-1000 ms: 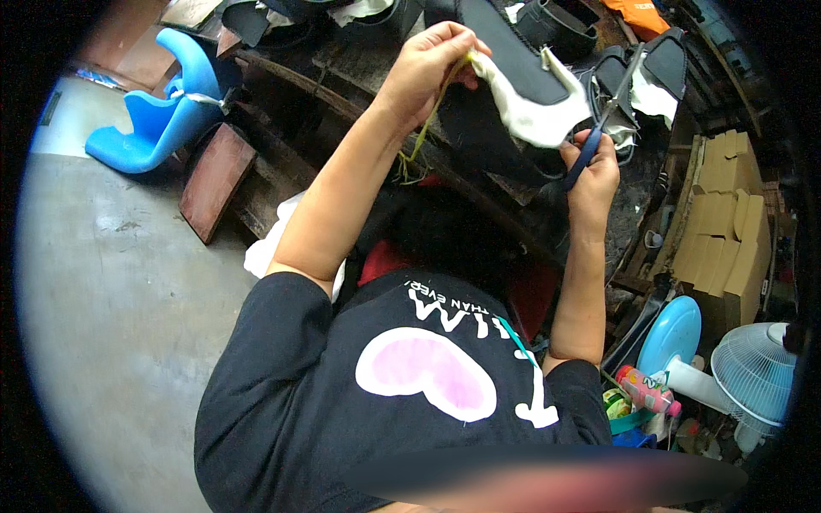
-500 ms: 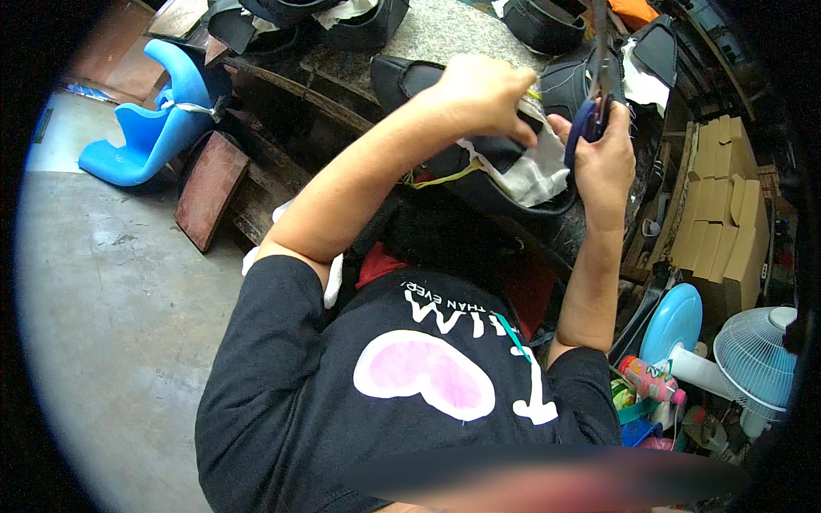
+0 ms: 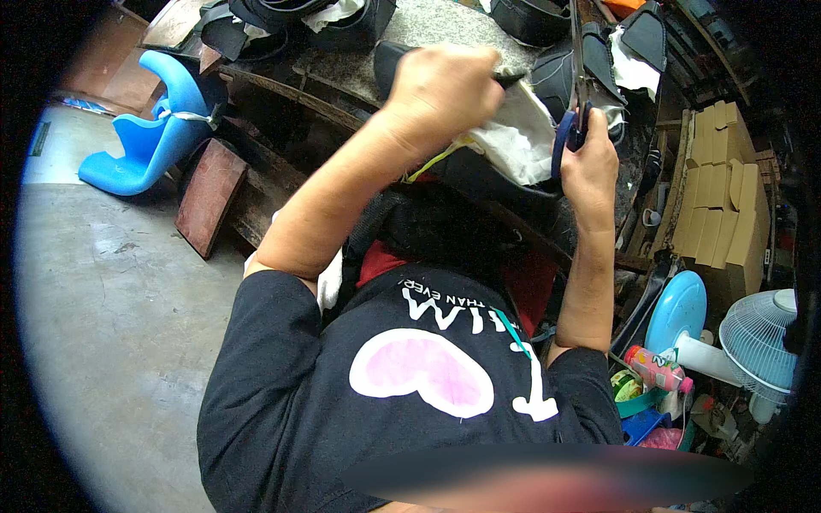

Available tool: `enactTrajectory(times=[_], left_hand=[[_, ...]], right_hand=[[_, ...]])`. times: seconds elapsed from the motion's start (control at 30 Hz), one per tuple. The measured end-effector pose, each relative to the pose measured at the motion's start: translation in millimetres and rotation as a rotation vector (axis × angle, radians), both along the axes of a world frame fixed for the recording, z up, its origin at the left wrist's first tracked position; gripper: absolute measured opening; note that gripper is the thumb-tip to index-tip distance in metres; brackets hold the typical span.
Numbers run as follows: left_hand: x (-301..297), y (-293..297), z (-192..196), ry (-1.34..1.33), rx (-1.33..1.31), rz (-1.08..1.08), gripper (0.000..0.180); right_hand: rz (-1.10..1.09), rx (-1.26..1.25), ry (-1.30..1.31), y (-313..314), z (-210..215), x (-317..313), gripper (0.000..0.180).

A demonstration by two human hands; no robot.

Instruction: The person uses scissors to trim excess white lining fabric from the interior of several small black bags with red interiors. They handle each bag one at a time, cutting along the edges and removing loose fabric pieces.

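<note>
My right hand (image 3: 590,167) holds a pair of scissors (image 3: 564,141) by their dark blue handles, the blades pointing away from me. My left hand (image 3: 449,94) is closed at the edge of a black shoe upper (image 3: 505,178), and a dark bit of material sticks out beside its fingers. White lining (image 3: 522,137) shows inside the upper, between my two hands. A thin yellow strip (image 3: 438,161) hangs by its near left side. My left hand covers much of the upper's far part.
More black uppers (image 3: 355,30) lie along the workbench (image 3: 432,26), some with white lining showing. Cardboard boxes (image 3: 718,205) are stacked at the right, above a white and blue fan (image 3: 757,342) and a pink bottle (image 3: 657,369). A blue foam-like piece (image 3: 141,154) stands at the left.
My left hand has turned and closed into a fist, moving slightly left. The white lining now shows more widely, and the scissors have shifted a little left with my right hand.
</note>
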State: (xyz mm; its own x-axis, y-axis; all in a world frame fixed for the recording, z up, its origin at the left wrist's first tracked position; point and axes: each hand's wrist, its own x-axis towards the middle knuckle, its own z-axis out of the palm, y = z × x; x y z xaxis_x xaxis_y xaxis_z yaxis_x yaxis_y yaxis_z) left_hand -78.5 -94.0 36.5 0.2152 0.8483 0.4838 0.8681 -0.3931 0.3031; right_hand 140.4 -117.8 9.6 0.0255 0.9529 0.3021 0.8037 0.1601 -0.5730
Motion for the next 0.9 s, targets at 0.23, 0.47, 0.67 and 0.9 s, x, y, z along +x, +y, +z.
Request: enactTrajectory(times=[0.23, 0.47, 0.67, 0.9], left_hand=[[-38.5, 54.0, -66.6, -1.052, -0.479, 0.004, 0.021], [-39.1, 64.4, -75.2, -1.184, -0.239, -0.209, 0.013], [-36.1, 71.3, -65.5, -1.321, -0.213, -0.288, 0.016], [-22.2, 77.6, -70.8, -1.406, -0.128, -0.236, 0.016]], right_hand=[[0.022, -0.041, 0.140, -1.0, -3.3, 5.9, 0.039], [-0.013, -0.207, 0.624, -50.1, 1.7, 83.0, 0.039], [-0.153, -0.431, 0.177, -111.1, -14.3, 155.5, 0.026], [-0.063, -0.242, -0.111, -97.0, -22.1, 142.0, 0.032]])
